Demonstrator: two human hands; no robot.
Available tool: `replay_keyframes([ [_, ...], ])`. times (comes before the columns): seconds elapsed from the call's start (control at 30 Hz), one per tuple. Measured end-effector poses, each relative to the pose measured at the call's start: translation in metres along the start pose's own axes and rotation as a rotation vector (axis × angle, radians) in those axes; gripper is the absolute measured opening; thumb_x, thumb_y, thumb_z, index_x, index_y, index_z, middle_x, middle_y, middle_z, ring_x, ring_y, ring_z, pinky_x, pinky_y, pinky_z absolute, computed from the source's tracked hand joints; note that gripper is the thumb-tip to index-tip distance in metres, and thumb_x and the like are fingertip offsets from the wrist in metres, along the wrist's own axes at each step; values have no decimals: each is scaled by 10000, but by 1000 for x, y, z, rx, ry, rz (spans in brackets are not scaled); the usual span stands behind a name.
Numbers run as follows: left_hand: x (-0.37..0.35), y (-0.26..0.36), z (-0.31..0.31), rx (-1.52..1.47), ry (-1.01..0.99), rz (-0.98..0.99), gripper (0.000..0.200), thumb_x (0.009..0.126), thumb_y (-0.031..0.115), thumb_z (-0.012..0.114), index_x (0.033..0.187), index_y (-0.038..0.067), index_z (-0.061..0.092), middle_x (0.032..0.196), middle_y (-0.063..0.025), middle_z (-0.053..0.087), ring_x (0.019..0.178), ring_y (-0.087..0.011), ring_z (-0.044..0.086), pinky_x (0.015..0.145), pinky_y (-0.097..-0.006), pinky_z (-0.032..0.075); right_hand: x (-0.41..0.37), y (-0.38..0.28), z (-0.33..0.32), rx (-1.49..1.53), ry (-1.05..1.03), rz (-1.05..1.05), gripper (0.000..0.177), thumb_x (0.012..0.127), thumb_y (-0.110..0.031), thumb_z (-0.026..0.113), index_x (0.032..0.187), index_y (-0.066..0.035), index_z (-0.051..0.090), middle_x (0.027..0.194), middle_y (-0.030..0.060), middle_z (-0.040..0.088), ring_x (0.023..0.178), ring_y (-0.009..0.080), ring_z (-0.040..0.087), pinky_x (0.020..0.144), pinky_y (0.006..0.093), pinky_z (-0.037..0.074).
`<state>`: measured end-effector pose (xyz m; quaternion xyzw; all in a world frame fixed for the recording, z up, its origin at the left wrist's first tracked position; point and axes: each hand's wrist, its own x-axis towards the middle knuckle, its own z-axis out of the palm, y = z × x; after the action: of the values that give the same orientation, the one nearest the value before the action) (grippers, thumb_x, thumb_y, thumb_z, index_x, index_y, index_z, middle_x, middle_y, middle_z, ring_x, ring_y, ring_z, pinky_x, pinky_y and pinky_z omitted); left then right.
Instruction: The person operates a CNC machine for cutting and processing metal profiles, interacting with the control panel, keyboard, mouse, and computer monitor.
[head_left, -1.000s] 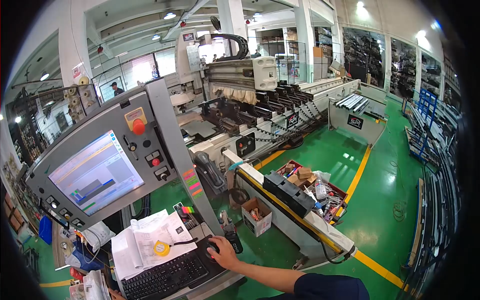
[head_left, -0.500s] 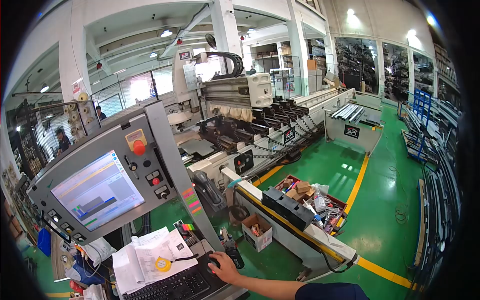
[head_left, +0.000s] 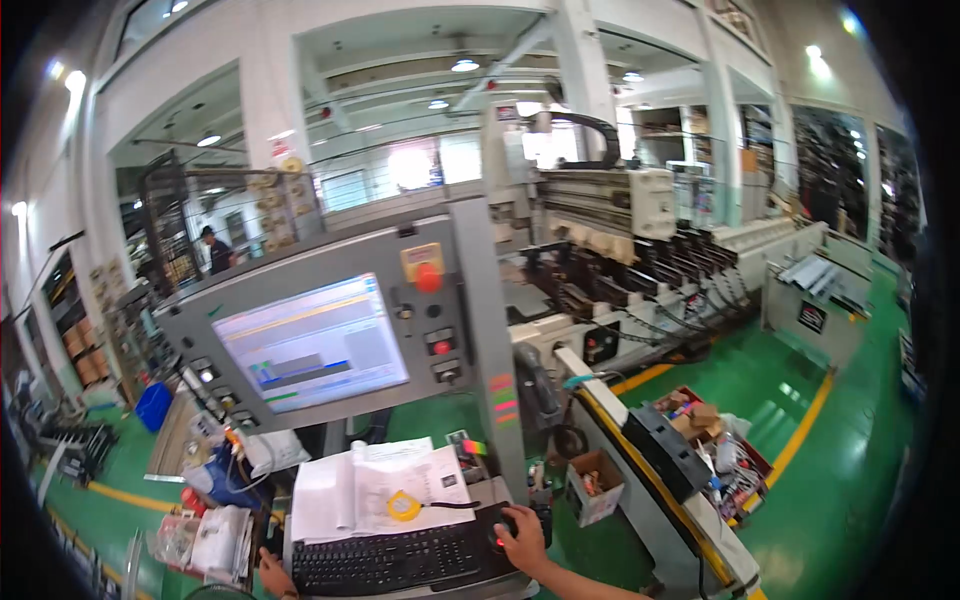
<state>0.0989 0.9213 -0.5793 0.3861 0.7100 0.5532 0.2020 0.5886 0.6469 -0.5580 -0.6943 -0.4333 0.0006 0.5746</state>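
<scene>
My right hand [head_left: 526, 547] rests curled over a dark computer mouse [head_left: 502, 530], which shows a red glow, at the right end of the keyboard shelf. At the lower left, my left hand [head_left: 275, 577] is beside the shelf's left edge, close to the black keyboard [head_left: 385, 562]; its fingers are small and partly hidden. Behind the keyboard lie printed papers [head_left: 325, 490] with a yellow tape measure [head_left: 403, 506] on top. Above them stands a grey control panel with a lit screen [head_left: 312, 345] and a red emergency button [head_left: 429, 278].
Right of the panel stands a long machine [head_left: 640, 270] with a rail in front. A black box [head_left: 665, 455] sits on that rail, near a red crate [head_left: 765, 465] of tools and a cardboard box [head_left: 594, 490]. Plastic bags [head_left: 220, 540] lie at left. A person [head_left: 217, 250] stands behind.
My view has turned left, so the panel and machine sit further right. My left hand has come into view at the lower left. The right hand stays on the mouse.
</scene>
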Motion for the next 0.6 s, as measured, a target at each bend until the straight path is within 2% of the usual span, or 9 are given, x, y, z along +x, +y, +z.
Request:
replay_keyframes([
  [0.07, 9, -16, -1, -36, -79, 2, 768, 1025, 644, 514, 1120, -91, 716, 1043, -198, 747, 904, -303, 729, 800, -412, 584, 1, -2, -2, 8, -16, 12, 445, 898, -276, 743, 1261, -33, 660, 1315, 220, 590, 1238, 401, 558, 1075, 479, 431],
  [0.13, 11, -26, 7, -124, 14, 37, 704, 1014, 611, 578, 899, -69, 718, 804, -100, 700, 730, -178, 644, 651, -345, 500, 1, -1, -1, 10, -16, -4, 439, 896, -260, 742, 1265, -37, 657, 1316, 222, 584, 1237, 407, 553, 1072, 484, 430],
  [0.17, 14, -28, 5, -141, -38, 14, 709, 1013, 617, 575, 887, -67, 712, 767, -88, 686, 693, -176, 637, 643, -342, 498, 1, 1, 0, 10, -8, -10, 431, 894, -253, 744, 1253, -30, 655, 1306, 217, 587, 1229, 406, 556, 1069, 479, 434],
  [0.2, 11, -32, 6, -124, 6, 91, 695, 1012, 611, 584, 875, -60, 709, 748, -78, 675, 667, -169, 629, 634, -333, 491, 0, 4, 2, 11, 0, -13, 423, 893, -247, 746, 1240, -23, 654, 1295, 212, 590, 1220, 405, 560, 1065, 473, 438],
  [0.27, 11, -30, -2, 6, -72, 64, 699, 1034, 604, 516, 1037, -55, 747, 988, -160, 776, 894, -265, 753, 800, -418, 568, 1, -4, 1, 8, -4, -14, 413, 898, -234, 743, 1232, -11, 646, 1283, 208, 591, 1211, 400, 564, 1064, 464, 439],
  [0.33, 12, -33, 0, 34, -62, 40, 689, 1031, 606, 517, 1005, -38, 762, 951, -150, 784, 870, -271, 758, 804, -424, 562, 2, -17, -5, -11, -23, -5, 408, 912, -221, 733, 1240, 1, 635, 1279, 209, 587, 1208, 390, 563, 1067, 457, 434],
  [0.37, 6, -28, 1, -68, -8, 97, 668, 1013, 590, 592, 926, -55, 737, 789, -87, 715, 713, -172, 656, 682, -334, 517, 0, -13, -4, 19, -15, -32, 438, 993, -300, 675, 1309, 0, 635, 1340, 238, 595, 1242, 422, 556, 1087, 483, 431],
  [0.53, 6, -24, 1, 6, 15, 60, 647, 1015, 568, 591, 953, -53, 762, 865, -125, 766, 787, -196, 727, 749, -343, 549, -1, 2, -1, 13, -81, -22, 455, 992, -320, 671, 1330, -19, 617, 1358, 233, 566, 1278, 424, 529, 1102, 480, 417],
  [0.6, 1, -18, -1, 107, 38, 69, 667, 1007, 604, 562, 948, -27, 772, 850, -143, 772, 810, -249, 743, 783, -378, 548, 0, 1, -1, -2, -91, -16, 464, 998, -335, 665, 1331, -16, 616, 1359, 232, 559, 1270, 425, 532, 1099, 489, 416],
])
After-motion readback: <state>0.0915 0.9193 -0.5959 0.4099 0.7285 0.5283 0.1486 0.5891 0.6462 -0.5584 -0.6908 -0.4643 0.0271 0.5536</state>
